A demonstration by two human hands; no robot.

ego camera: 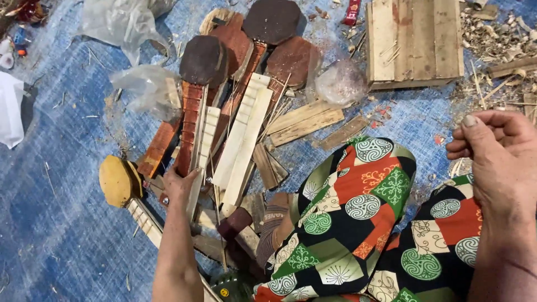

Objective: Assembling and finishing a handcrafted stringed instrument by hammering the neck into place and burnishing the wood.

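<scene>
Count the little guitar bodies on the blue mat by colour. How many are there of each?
Dark brown bodies: 2
Reddish-brown bodies: 2
Yellow body: 1
Pale body, half hidden at the top of the pile: 1
Total: 6

Soft, even daylight fills the view, bright without harsh glare. Shadows are faint and short, pooling under the wooden pieces (235, 140) near centre. Clear plastic bags (120, 22) at eleven o'clock catch mild sheen. Focus is fairly sharp centrally; the right hand (500, 162) at three o'clock looks slightly soft, and edges bend a little.
</scene>
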